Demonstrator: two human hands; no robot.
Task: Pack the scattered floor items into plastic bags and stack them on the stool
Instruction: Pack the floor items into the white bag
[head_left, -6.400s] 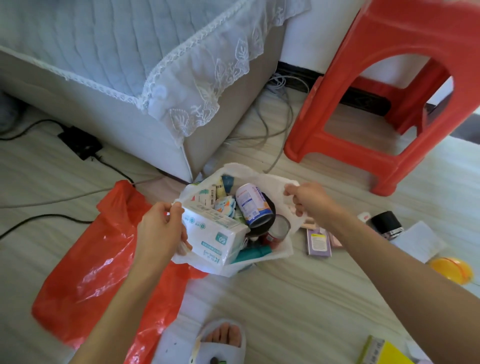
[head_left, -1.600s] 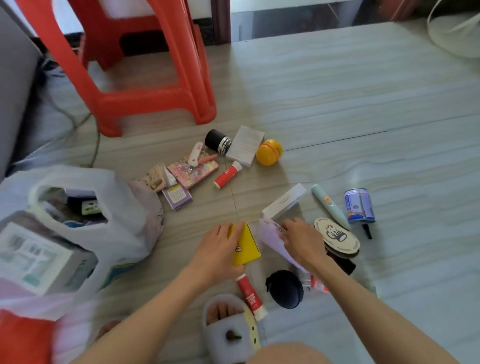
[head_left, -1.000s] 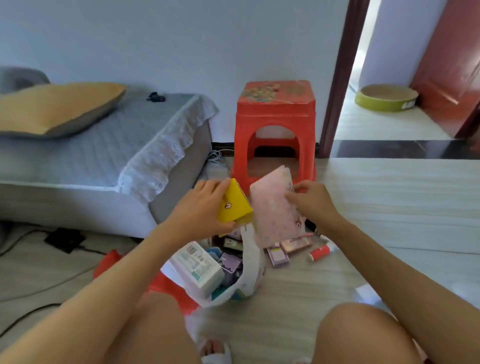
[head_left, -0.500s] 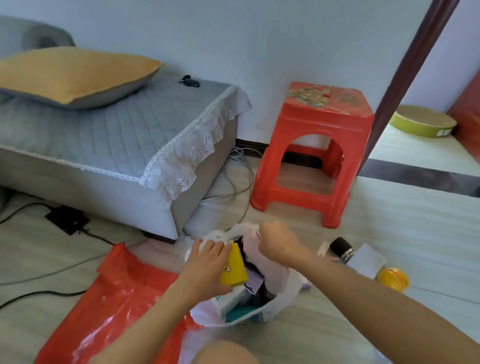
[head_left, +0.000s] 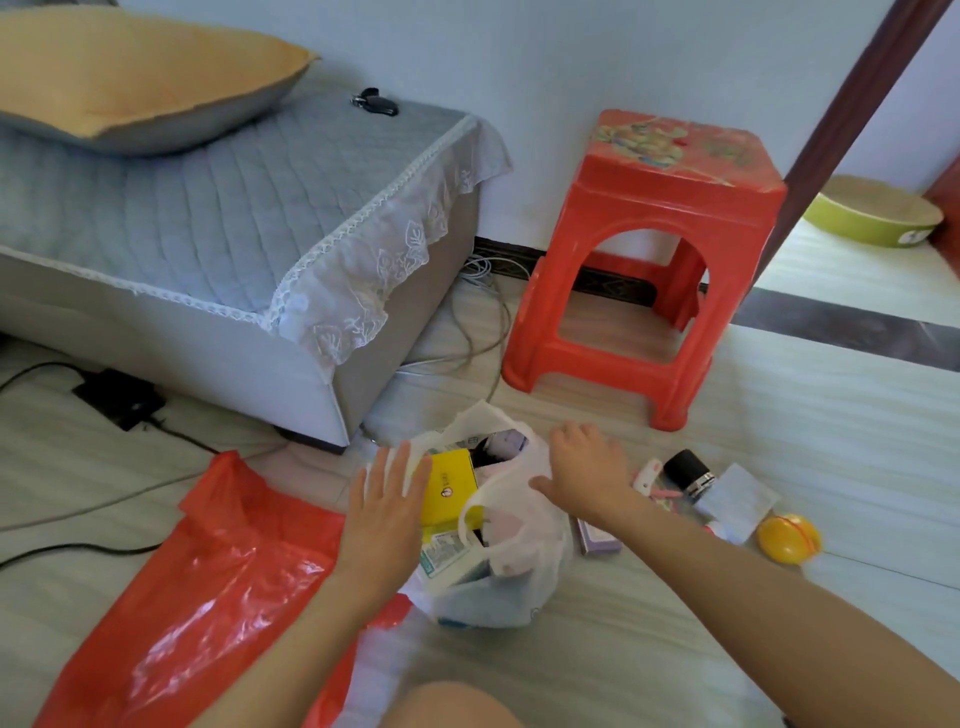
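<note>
While open, hands over bag.

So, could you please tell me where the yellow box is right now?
The yellow box sits inside the open white bag on the floor, between the left hand and right hand.

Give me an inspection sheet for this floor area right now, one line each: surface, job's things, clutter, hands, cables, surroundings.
Surface: pale striped floor, dry as far as seen.
Job's things: white bag stands open, part filled, yellow box on top; red bag lies flat beside it; red stool has nothing on its top.
Clutter: black jar, yellow ball, white paper and purple box lie loose to the right of the white bag.
Hands: left hand open, flat over the yellow box; right hand open, resting on the bag's rim.
Cables: black cables at left; grey cables by the stool.
Surroundings: bed with pillow; doorway at right.
</note>
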